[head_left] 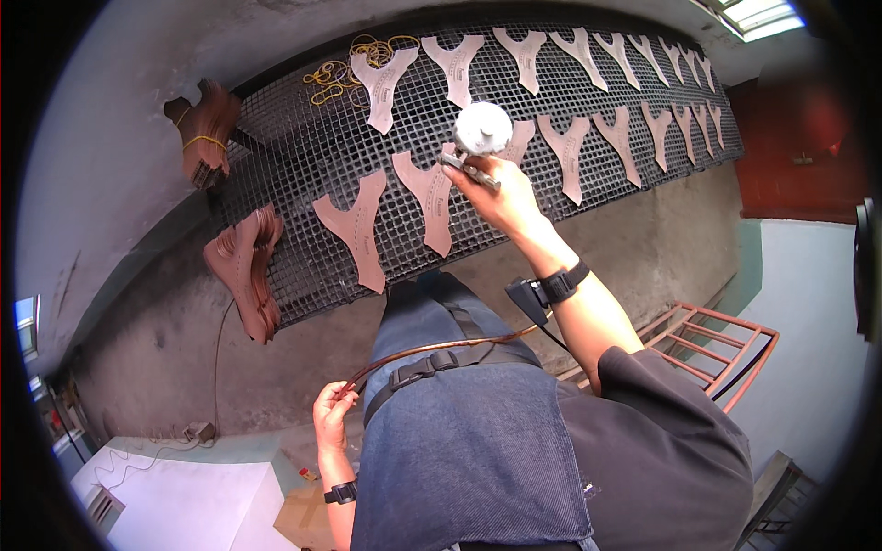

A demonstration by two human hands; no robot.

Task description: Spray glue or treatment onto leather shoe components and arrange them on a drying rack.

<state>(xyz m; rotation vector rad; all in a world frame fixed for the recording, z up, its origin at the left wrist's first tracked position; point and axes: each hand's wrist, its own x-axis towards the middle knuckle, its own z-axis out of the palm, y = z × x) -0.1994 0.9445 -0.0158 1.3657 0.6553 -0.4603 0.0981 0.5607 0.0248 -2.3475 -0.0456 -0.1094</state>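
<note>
A dark hose (432, 349) is held across a denim apron (469, 450) by the left hand (333, 413), its grip closed around the line. Farther out, a metal spray gun (484, 176) is clamped in the grip of the right hand (503, 195), raised over a mesh-topped bench (289, 170). The gun is topped by a pale round cup (483, 127), whose contents are hidden by its top. Beneath, brown Y-shaped pieces (356, 225) are laid out in two rows. At the left end, one stack (248, 271) is set nearer; a second bundle (204, 147) is bound with yellow cord. Beyond, a yellow tangle (335, 83) is seen beside the far row.
</note>
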